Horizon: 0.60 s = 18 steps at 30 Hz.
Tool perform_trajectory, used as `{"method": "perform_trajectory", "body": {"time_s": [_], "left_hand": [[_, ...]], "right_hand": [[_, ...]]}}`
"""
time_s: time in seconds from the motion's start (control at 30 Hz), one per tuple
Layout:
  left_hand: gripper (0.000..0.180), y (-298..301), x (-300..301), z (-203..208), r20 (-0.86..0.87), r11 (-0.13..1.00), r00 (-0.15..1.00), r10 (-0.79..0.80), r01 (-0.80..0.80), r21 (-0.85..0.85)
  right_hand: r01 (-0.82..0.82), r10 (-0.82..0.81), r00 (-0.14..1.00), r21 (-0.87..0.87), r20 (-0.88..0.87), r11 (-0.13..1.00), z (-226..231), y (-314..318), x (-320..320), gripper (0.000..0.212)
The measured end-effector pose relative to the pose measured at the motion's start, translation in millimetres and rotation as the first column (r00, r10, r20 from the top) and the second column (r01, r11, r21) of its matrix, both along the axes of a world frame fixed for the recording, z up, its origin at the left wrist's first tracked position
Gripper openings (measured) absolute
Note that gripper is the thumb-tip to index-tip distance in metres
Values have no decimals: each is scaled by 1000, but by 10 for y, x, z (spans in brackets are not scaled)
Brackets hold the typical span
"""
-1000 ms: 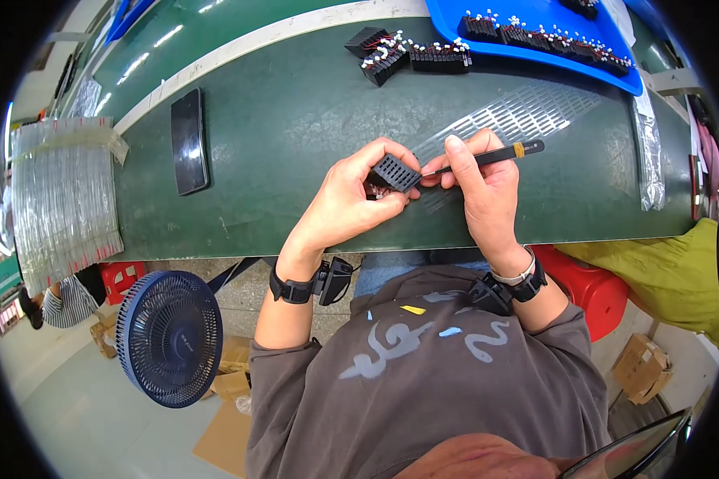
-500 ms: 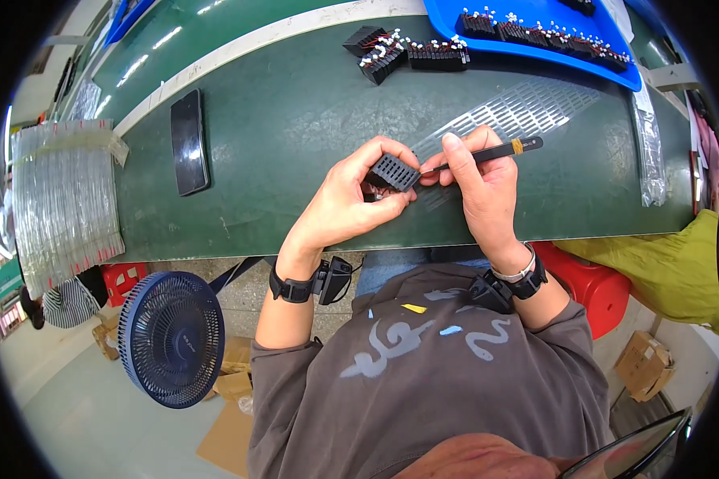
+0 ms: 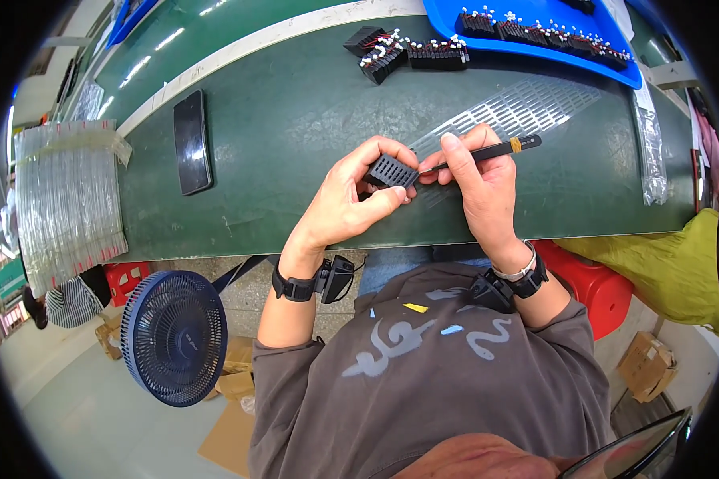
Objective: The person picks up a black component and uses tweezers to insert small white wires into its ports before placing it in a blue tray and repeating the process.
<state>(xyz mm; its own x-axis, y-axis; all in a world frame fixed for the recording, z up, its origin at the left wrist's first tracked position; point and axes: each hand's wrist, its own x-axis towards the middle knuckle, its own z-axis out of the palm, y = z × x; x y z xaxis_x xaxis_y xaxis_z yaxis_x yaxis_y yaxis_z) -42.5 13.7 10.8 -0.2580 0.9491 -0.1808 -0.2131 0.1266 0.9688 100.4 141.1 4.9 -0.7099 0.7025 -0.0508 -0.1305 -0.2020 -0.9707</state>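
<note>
My left hand [image 3: 342, 191] is closed around a small black block with rows of slots [image 3: 393, 170], its slotted face turned up. The thumb presses on the block's near edge and the fingers wrap its far side. In my right hand [image 3: 487, 191] is a pair of black tweezers [image 3: 497, 151] with a yellowish band, gripped between thumb and fingers. Their tip points left and meets the block's right edge; whether it holds anything is too small to tell. Under and beyond the right hand lies a clear sheet with rows of rectangular cut-outs [image 3: 527, 108].
Black blocks with white connectors and red wires [image 3: 438, 56] stand at the far side. More fill a blue tray [image 3: 527, 57] at the far right. A phone [image 3: 191, 144] and bundled clear plastic strips [image 3: 68, 199] lie left. A blue fan [image 3: 174, 338] stands before the table.
My left thumb has shifted up onto the block's near edge, and the block has tilted slightly. The tweezers stay almost in place at its right side.
</note>
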Motion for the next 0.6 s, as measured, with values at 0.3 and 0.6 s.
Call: {"method": "perform_trajectory", "body": {"time_s": [0.3,0.6], "left_hand": [[31,-19,-17,1,120,997,991,51,-57,46],[41,-29,-37,-58,-14,991,996,88,-86,104]], "right_hand": [[37,96,985,727,-141,686,14,-17,74,15],[-82,119,992,932,42,353,99,-61,64,34]]}}
